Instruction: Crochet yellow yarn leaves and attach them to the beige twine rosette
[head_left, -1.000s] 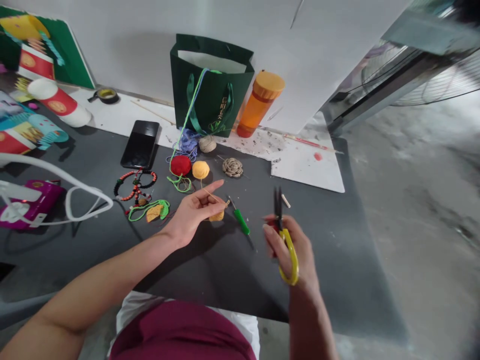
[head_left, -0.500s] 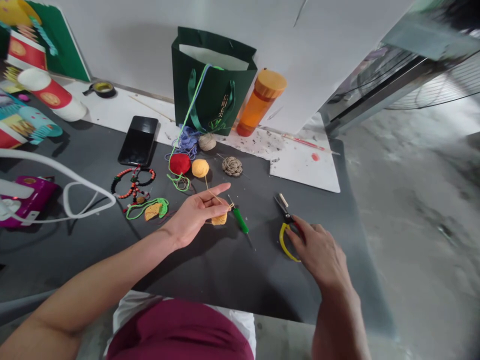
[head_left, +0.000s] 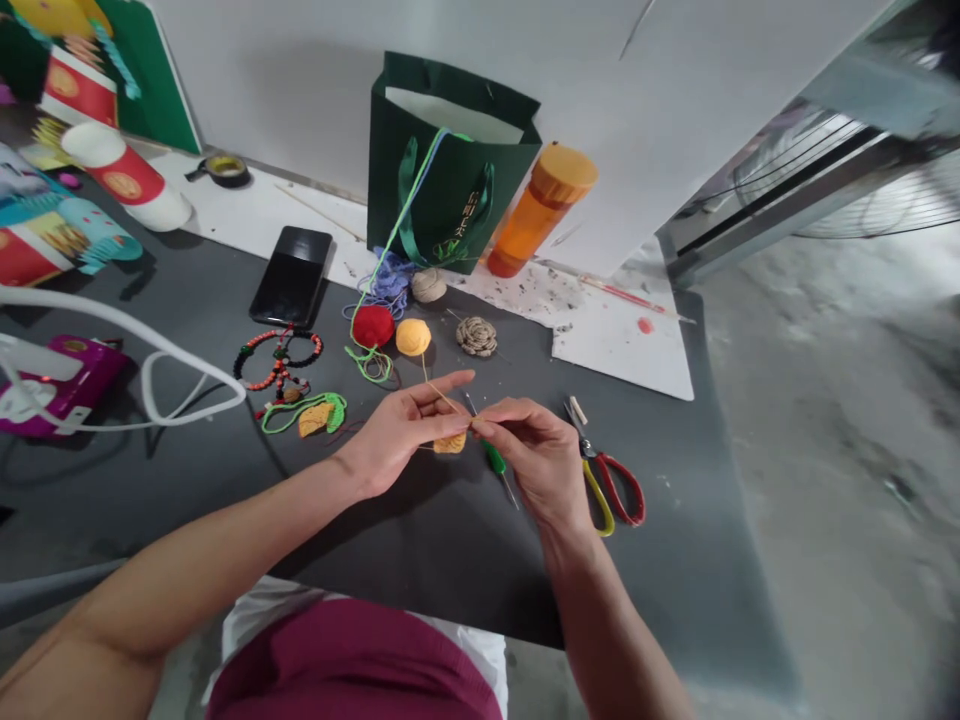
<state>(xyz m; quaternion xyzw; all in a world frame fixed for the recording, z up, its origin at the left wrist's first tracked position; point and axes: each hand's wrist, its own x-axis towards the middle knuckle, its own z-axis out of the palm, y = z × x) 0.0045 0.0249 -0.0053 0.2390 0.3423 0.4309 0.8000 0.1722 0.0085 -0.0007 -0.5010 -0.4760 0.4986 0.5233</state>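
My left hand point(head_left: 397, 435) pinches a small yellow crochet piece point(head_left: 450, 443), its index finger stretched out along the yarn. From there a strand runs up to the yellow yarn ball point(head_left: 413, 337). Thumb and fingertips of my right hand point(head_left: 536, 450) are closed at the edge of the same piece, on what looks like its yarn loop; the exact grip is hidden. Partly under the right hand lies a green-handled crochet hook point(head_left: 495, 458) on the table. Scissors point(head_left: 600, 470) with one red and one yellow handle lie just right of that hand, beside a small whitish piece point(head_left: 577, 410).
Behind the hands are a red yarn ball point(head_left: 373, 326), a beige coiled piece point(head_left: 477, 337), a dark green paper bag point(head_left: 450, 170) and an orange bottle point(head_left: 540, 210). Leftward lie a phone point(head_left: 292, 277), beads point(head_left: 279, 365), green-and-yellow crochet pieces point(head_left: 316, 419) and a white cable point(head_left: 150, 325).
My right hand has left the scissors, which stay on the table, and moved left to the yellow crochet piece. My left hand keeps its hold. The view has shifted slightly.
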